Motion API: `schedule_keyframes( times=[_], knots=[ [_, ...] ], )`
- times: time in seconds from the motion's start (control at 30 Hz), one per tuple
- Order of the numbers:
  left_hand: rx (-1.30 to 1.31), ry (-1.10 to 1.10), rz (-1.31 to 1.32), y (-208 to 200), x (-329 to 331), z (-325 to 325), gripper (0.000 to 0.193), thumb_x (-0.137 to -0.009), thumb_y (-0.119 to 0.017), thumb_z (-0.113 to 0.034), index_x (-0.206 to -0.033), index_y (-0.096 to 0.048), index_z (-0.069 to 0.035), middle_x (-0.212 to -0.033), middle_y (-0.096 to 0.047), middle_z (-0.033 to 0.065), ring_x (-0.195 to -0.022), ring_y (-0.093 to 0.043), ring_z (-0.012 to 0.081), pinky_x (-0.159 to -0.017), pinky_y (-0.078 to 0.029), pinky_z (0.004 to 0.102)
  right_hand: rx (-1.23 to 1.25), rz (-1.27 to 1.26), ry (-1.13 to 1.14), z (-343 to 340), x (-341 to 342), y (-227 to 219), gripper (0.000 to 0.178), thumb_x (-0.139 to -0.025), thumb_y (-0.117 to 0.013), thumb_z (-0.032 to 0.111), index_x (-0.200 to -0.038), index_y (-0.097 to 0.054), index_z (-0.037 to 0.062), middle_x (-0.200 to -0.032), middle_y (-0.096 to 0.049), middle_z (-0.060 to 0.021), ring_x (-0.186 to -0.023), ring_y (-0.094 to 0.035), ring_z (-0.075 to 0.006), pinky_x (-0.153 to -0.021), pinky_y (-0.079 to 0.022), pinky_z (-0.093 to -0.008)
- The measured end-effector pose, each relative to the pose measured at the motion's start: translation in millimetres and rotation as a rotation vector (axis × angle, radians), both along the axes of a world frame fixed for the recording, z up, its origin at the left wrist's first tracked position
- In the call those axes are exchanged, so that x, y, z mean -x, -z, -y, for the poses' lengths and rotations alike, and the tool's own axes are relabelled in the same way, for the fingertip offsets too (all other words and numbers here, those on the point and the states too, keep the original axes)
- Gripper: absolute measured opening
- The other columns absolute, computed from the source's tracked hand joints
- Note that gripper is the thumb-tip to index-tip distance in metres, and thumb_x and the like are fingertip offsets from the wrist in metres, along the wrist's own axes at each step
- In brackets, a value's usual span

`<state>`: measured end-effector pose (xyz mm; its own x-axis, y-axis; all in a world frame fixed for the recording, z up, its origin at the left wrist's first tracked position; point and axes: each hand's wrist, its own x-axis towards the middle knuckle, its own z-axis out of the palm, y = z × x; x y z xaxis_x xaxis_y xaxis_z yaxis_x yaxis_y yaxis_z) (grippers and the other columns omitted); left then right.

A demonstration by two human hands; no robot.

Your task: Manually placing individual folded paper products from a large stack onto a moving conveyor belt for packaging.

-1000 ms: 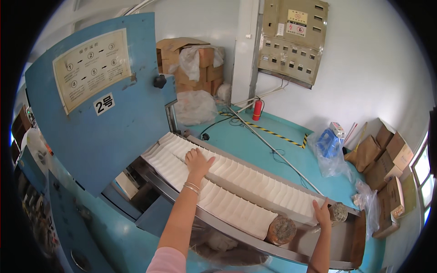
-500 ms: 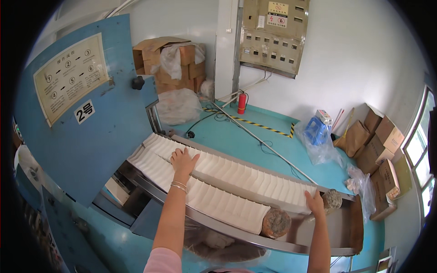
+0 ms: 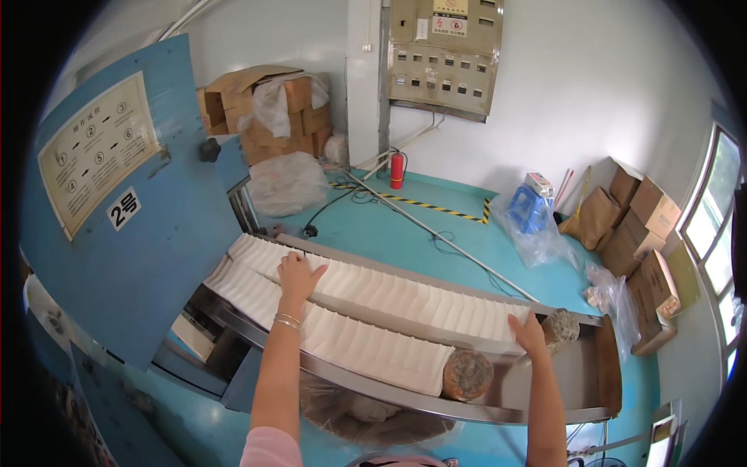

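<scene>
Two long rows of white folded sheets (image 3: 373, 342) lie side by side in a metal trough (image 3: 537, 385), which slopes down to the right from a blue machine. On the upper part of the far row (image 3: 405, 292), my left hand (image 3: 298, 276) rests with its fingers spread. My right hand (image 3: 529, 333) is against the right end of that far row, thumb and fingers apart, some fingertips hidden. A round, rough brown-grey block (image 3: 468, 375) stands at the near row's end. Just beyond my right hand is a smaller grey block (image 3: 560, 327).
The blue machine panel (image 3: 179, 257) with a black knob (image 3: 209, 150) rises on the left. Cardboard boxes (image 3: 272, 124), a red fire extinguisher (image 3: 397, 170) and a long pole (image 3: 436, 233) are behind the trough. More cartons (image 3: 642, 233) and a blue stool (image 3: 529, 212) stand at right.
The whole view has shifted, so the machine, trough and wall appear farther left. Both hands keep about the same places on the far row.
</scene>
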<state>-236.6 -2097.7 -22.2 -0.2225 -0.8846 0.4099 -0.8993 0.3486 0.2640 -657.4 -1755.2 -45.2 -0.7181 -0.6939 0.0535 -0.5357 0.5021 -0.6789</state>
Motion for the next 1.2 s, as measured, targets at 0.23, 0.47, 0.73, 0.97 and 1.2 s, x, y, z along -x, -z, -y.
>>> schedule_keyframes(
  times=[0.23, 0.47, 0.73, 0.97, 1.2],
  knots=[
    [-0.411, 0.120, 0.077, -28.2, 13.2, 12.0, 0.080, -0.079, -0.051, -0.064, -0.123, -0.048, 0.003, -0.125, -0.046, 0.0283, -0.111, -0.049, 0.0420, -0.092, -0.042, 0.0457, -0.271, -0.030, 0.118, 23.5, -19.8, -29.9, 0.105, -0.073, -0.053, 0.071, -0.146, -0.011, 0.0071, -0.138, -0.029, -0.0320, -0.121, -0.039, -0.0475, -0.099, -0.035, -0.0483],
    [-0.498, 0.020, 0.298, -33.5, 64.9, -16.8, 0.102, -0.069, -0.047, -0.079, -0.147, -0.010, -0.025, -0.134, -0.028, 0.0408, -0.128, -0.032, 0.0482, -0.104, -0.029, 0.0489, -0.518, 0.047, 0.149, 65.3, -28.5, -52.9, 0.116, -0.064, -0.053, 0.079, -0.148, -0.005, 0.0136, -0.141, -0.026, -0.0287, -0.128, -0.031, -0.0437, -0.102, -0.028, -0.0532],
    [-0.695, 0.117, 0.362, -40.5, 90.2, 13.4, 0.115, -0.059, -0.062, -0.067, -0.148, -0.004, -0.021, -0.137, -0.031, 0.0342, -0.128, -0.034, 0.0423, -0.104, -0.030, 0.0423, -0.509, 0.126, 0.305, 85.1, -11.8, -55.1, 0.114, -0.059, -0.066, 0.057, -0.147, -0.010, 0.0117, -0.145, -0.016, -0.0300, -0.133, -0.017, -0.0467, -0.098, -0.014, -0.0692],
    [-0.688, 0.264, 0.251, -0.8, 72.8, 54.7, 0.117, -0.054, -0.071, -0.054, -0.148, -0.009, -0.022, -0.129, -0.047, 0.0264, -0.120, -0.046, 0.0382, -0.099, -0.038, 0.0419, -0.600, 0.111, 0.275, 88.3, -22.3, -57.0, 0.097, -0.057, -0.072, 0.045, -0.139, -0.027, 0.0200, -0.136, -0.030, -0.0257, -0.125, -0.033, -0.0467, -0.090, -0.031, -0.0672],
    [-0.323, 0.019, 0.232, -24.9, 114.2, -11.6, 0.088, -0.062, -0.068, -0.055, -0.133, -0.032, -0.016, -0.106, -0.061, 0.0244, -0.099, -0.060, 0.0370, -0.085, -0.046, 0.0418, -0.319, -0.032, 0.346, 65.7, -26.4, -42.8, 0.081, -0.058, -0.072, 0.037, -0.128, -0.036, 0.0148, -0.121, -0.043, -0.0224, -0.111, -0.047, -0.0395, -0.083, -0.042, -0.0551]
  ],
)
